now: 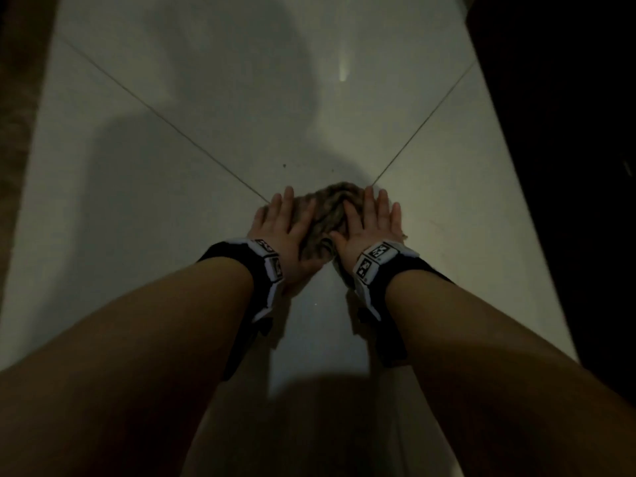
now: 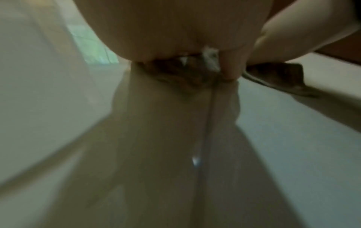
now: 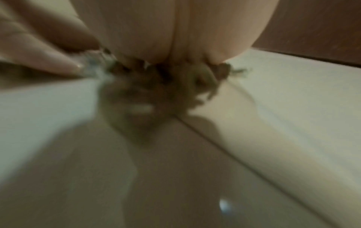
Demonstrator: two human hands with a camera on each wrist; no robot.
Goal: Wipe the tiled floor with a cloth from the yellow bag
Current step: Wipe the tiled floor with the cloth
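A crumpled brownish cloth (image 1: 328, 215) lies on the pale tiled floor (image 1: 206, 98) where two grout lines meet. My left hand (image 1: 287, 223) presses flat on the cloth's left part, fingers straight and spread. On its right part my right hand (image 1: 370, 222) presses flat the same way. In the left wrist view the cloth (image 2: 175, 71) bunches under my palm, blurred. The right wrist view shows the cloth (image 3: 175, 77) squeezed out beneath my right palm, with the fingers of my left hand (image 3: 48, 61) beside it. No yellow bag is in view.
A brown strip, perhaps a wall or rug (image 1: 20, 115), runs along the floor's left side. Dark furniture or a wall (image 1: 568, 166) borders the right. Small dark specks (image 1: 285, 165) lie just beyond the cloth. Glossy tile stretches ahead.
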